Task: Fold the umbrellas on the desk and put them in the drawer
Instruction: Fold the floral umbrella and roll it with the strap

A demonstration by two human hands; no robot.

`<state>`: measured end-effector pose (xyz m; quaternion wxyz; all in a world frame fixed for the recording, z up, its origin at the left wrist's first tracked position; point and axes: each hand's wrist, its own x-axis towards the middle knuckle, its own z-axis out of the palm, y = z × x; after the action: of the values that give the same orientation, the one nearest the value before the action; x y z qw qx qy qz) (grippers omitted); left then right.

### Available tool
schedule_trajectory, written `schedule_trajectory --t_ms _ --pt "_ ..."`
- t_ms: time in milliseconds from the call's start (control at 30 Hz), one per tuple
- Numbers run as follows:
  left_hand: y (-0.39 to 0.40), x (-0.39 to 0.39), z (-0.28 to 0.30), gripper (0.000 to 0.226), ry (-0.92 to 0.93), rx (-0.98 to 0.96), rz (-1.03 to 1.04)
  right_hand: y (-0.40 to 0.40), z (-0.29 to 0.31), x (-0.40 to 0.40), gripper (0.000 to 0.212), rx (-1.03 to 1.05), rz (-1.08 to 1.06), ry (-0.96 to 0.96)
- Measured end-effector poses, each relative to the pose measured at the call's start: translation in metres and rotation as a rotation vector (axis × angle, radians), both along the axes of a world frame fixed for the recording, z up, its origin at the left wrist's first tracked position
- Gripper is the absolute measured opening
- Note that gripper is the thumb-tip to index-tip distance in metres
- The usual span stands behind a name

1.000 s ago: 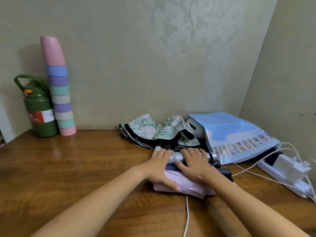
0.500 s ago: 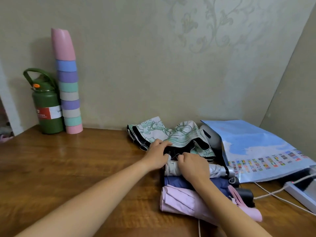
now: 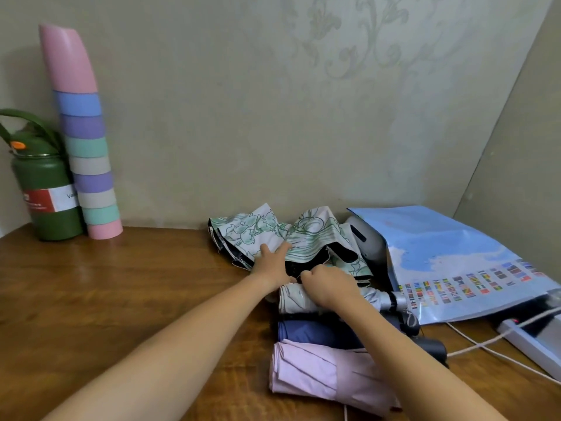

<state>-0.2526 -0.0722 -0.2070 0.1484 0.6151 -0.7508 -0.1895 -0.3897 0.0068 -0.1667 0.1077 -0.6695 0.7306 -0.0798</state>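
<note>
Head view: nearest, at the lower centre of the frame, a folded pink umbrella [image 3: 318,372] lies on the wooden bench [image 3: 121,299]. Just beyond it and touching it lies a folded navy umbrella [image 3: 315,332], with dark handles at their right ends. Next comes a rolled pale-grey umbrella [image 3: 299,297] with a silver handle pointing right. The right hand [image 3: 329,284] sits over this roll at the frame's centre, fingers curled down at the dark edge of the cloth beyond; whether its grip actually pinches that cloth cannot be told. Just left of it the left hand [image 3: 273,262] lies with straight fingers pressing flat on an unfolded floral umbrella [image 3: 273,235], whose white-and-green canopy with black lining is spread loosely toward the wall. To the right, a blue map sheet [image 3: 449,253] with rows of small flags lies tilted over a grey object, and a white power strip [image 3: 528,338] with cables sits at the right edge. At the far left, against the wall, stand a green bottle [image 3: 45,192] and, touching it, a leaning stack of pastel cups [image 3: 82,141].
</note>
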Motion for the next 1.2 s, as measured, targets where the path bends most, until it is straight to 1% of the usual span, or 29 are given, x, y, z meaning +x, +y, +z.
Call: schedule_trajectory --t_ms 167,267,333,433,567,700,800,900,967,1000,1067,1100,1133,1200 --pt "0.012 -0.001 -0.005 0.077 0.083 -0.077 0.057 0.029 0.007 0.000 0.042 0.019 0.070 0.059" --pt "0.015 0.011 -0.002 0.078 0.176 -0.111 0.079 0.038 0.007 0.001 0.039 -0.003 0.086 0.081" --pt "0.019 0.021 0.002 0.079 0.207 -0.155 0.096 0.041 0.008 0.001 0.038 -0.009 0.109 0.110" --pt "0.025 0.044 0.011 0.080 0.219 -0.218 0.127 0.042 0.007 0.001 0.033 -0.005 0.169 0.192" --pt "0.038 0.092 0.028 0.077 0.262 -0.286 0.128 0.037 0.004 0.001 0.028 0.010 0.174 0.222" --pt "0.067 0.144 0.042 0.075 0.356 -0.327 0.161 0.021 -0.002 -0.005 0.045 0.093 0.135 0.174" --pt "0.096 0.185 0.050 0.076 0.372 -0.353 0.151 0.008 0.002 -0.003 0.045 0.142 0.088 0.085" --pt "0.125 0.227 0.058 0.080 0.342 -0.369 0.082 -0.002 0.010 0.002 0.031 0.051 0.061 0.016" --pt "0.140 0.253 0.062 0.085 0.334 -0.364 0.046 -0.009 0.015 0.013 0.025 -0.041 0.005 -0.125" --pt "0.146 0.265 0.065 0.087 0.334 -0.366 0.032 -0.011 0.018 0.023 0.024 -0.071 -0.015 -0.252" --pt "0.157 0.285 0.067 0.089 0.343 -0.390 -0.005 -0.012 0.023 0.051 0.028 -0.068 -0.002 -0.616" --pt "0.161 0.295 0.067 0.088 0.348 -0.408 -0.025 -0.010 0.026 0.067 0.034 -0.012 0.016 -0.828" --pt "0.166 0.302 0.068 0.087 0.346 -0.421 -0.040 -0.005 0.029 0.084 0.045 0.071 0.050 -1.013" --pt "0.174 0.313 0.072 0.086 0.342 -0.437 -0.051 0.003 0.032 0.117 0.063 0.249 0.178 -1.280"
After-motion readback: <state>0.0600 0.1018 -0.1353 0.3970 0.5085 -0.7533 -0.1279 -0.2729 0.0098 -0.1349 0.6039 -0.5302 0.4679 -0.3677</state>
